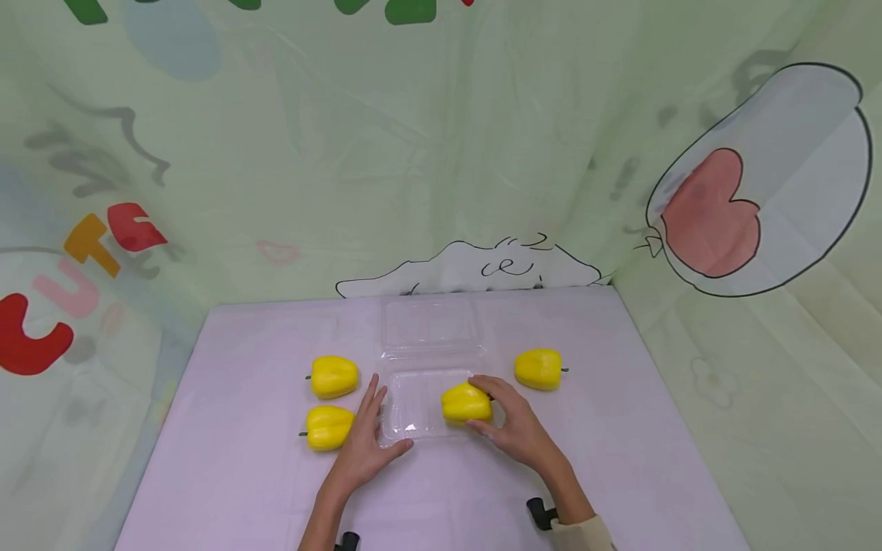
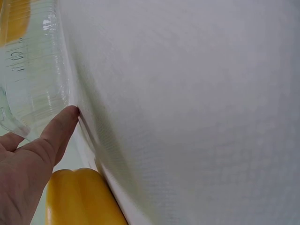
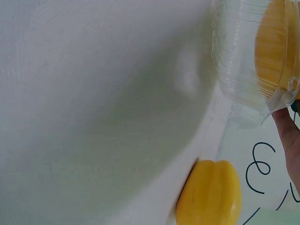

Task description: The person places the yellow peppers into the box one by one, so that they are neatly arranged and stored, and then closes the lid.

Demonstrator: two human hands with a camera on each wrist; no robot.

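A yellow bell pepper (image 1: 465, 404) is gripped between the thumb and fingers of my right hand (image 1: 513, 425), over the right side of a clear plastic clamshell box (image 1: 416, 398). The box lies with its lid (image 1: 429, 321) folded back, away from me. In the right wrist view the held pepper (image 3: 272, 51) shows through the clear wall. At the box's left side is my left hand (image 1: 361, 444), fingers extended and thumb spread along the near edge. The left wrist view shows a fingertip (image 2: 71, 112) of it right at the box's wall.
Two yellow bell peppers lie left of the box, a farther pepper (image 1: 334, 376) and a nearer pepper (image 1: 329, 428) beside my left hand. Another pepper (image 1: 539, 370) lies to the right, beyond my right hand. A printed cloth backdrop (image 1: 413, 153) rises behind the pale table (image 1: 241, 490).
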